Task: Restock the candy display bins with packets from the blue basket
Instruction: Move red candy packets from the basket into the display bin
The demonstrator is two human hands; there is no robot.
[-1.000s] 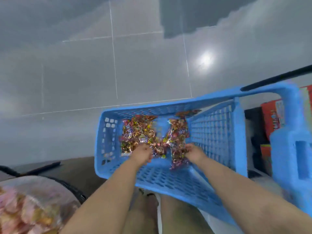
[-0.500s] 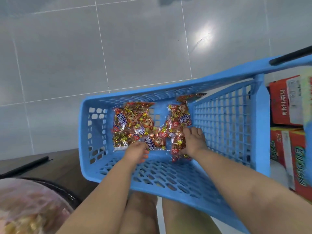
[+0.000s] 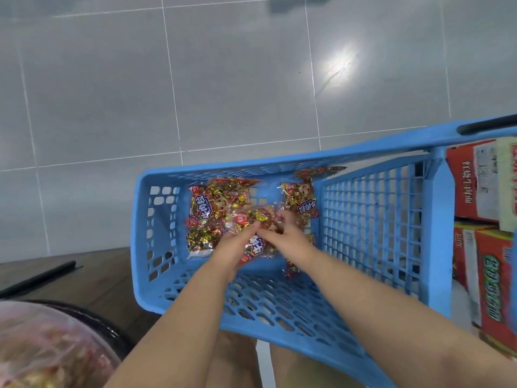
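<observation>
Left grip (image 3: 236,249) is clamped on the near edge of the middle packet (image 3: 251,219). My right grip (image 3: 286,233) pinches the same packet from the other side, so the two meet over the middle of the blue basket (image 3: 366,219).

Half a second ago they were apart: the left sat at the bottom edge of the left packet (image 3: 212,211), and the right lay flat on the right packet (image 3: 300,203). Both have since closed in on one bag, and it has come up off the pile. I read that as the pick made. What remains is to lift it clear of the basket wall and carry it left to the display bin (image 3: 42,348), which shows blurred at lower left beside the brown surface (image 3: 92,278).

Sweeping across the stock, the left packet leans on the far wall. The middle one is in hand and smeared by motion. The right packet stands close to the mesh side, with another packet (image 3: 321,172) peeking at the rim behind it. One more, a low packet (image 3: 292,268), lies under my right wrist.

Each is a clear film bag crammed with small gold and red wrapped sweets, with a red label and a cartoon face. They look soft and crinkly, so I expect the bag to sag between the two holds. Red cartons (image 3: 475,180) stand past the basket on the right.
</observation>
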